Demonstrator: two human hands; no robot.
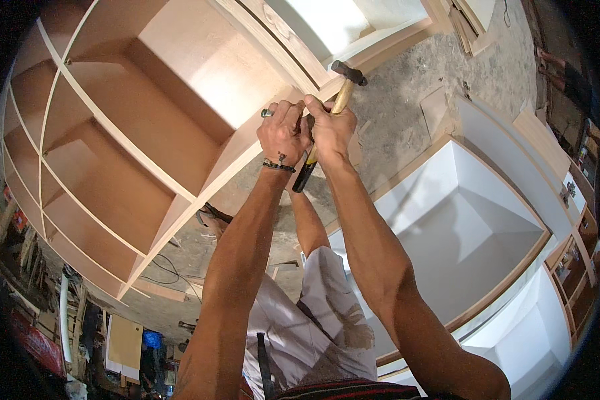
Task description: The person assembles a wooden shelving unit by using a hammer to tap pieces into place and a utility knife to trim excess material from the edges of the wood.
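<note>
Between my two hands, a hammer (pixel 342 98) with a dark metal head and a yellow-and-black handle slants across the view. My right hand (pixel 332 130) is wrapped round its handle, with the head past the thumb side and the black end below the palm. Close beside it, my left hand (pixel 284 135) is closed, its fingers curled and nearly touching the right thumb. What the left fingertips hold, if anything, is hidden. Both hands are over the front edge of a wooden cabinet (pixel 237 162), near a corner of its pale frame.
The cabinet's open compartments (pixel 155 110) spread to the left. A white-lined wooden cabinet (pixel 477 193) stands at the right, with another white-lined piece (pixel 523 327) below it. Wood scraps (pixel 435 110) and a cable (pixel 169 267) lie on the concrete floor (pixel 397 87).
</note>
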